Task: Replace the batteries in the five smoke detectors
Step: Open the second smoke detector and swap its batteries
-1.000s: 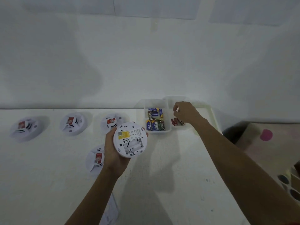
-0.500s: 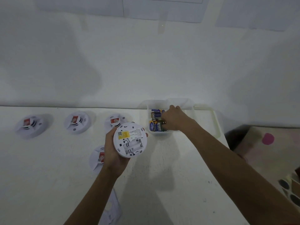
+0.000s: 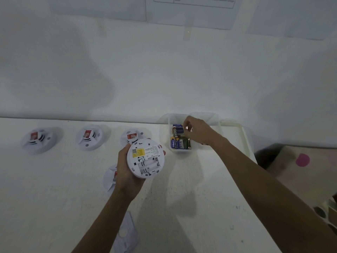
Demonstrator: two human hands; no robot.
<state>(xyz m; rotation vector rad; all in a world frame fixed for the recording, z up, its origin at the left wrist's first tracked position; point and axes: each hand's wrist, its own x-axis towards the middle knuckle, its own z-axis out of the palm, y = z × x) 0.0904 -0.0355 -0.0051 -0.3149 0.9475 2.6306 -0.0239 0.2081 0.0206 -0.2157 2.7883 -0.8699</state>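
Smoke detector [image 3: 145, 157]: back up, battery bay exposed, gripped in left hand [image 3: 125, 172] above table [image 3: 182, 207]. Right hand [image 3: 197, 131]: fingers curled over batteries [image 3: 179, 141] in clear tub [image 3: 180, 152]; hold on one cannot be told. Four more detectors [image 3: 89, 136] lie on table.

my left hand [image 3: 125, 172] covers most of the near detector [image 3: 109, 179] lying behind it; only a white edge and a scrap of red show. the held detector [image 3: 145, 157] hides the near edge of the back-row detector [image 3: 132, 136], and its label print is too small to read. my right hand [image 3: 197, 132] is blurred over the battery box [image 3: 180, 151]; something glints at the curled fingers, but i cannot tell if they hold a battery. my wrist hides most of the second box [image 3: 216, 121]. the wall paper [image 3: 191, 11] is cut by the top edge.
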